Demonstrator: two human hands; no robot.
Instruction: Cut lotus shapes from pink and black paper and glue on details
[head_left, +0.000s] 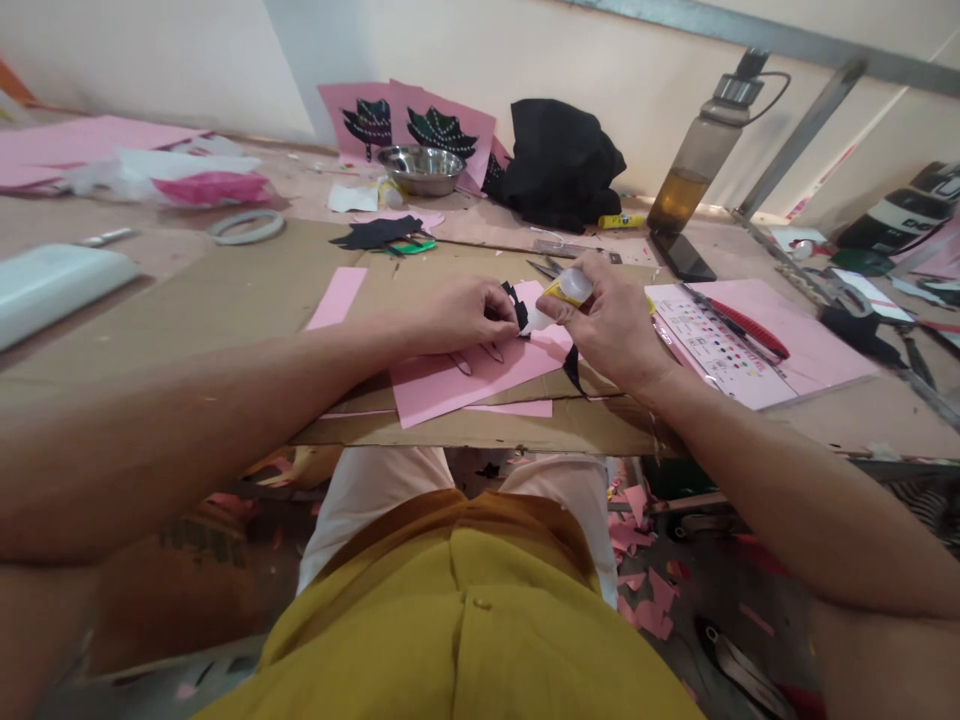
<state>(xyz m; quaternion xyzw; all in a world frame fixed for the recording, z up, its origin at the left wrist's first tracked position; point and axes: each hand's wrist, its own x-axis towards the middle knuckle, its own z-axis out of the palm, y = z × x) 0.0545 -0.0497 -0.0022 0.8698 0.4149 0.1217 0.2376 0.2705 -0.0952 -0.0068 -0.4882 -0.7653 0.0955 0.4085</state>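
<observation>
L hand (491,312) pinches a black cutout (514,308) over pink paper (450,385); R hand (611,315) grips a glue bottle (571,287) (tipped, nozzle end twd the cutout).

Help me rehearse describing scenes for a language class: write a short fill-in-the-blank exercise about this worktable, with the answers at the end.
1. The left hand pinches a jagged cutout coloured ____.
2. The small bottle with yellow on its label is held in the ____ hand.
3. A round metal ____ sits in front of the upright pink cards.
4. The sheet with drawn outlines, below the hands, is coloured ____.

Missing words: black; right; bowl; pink.
</observation>
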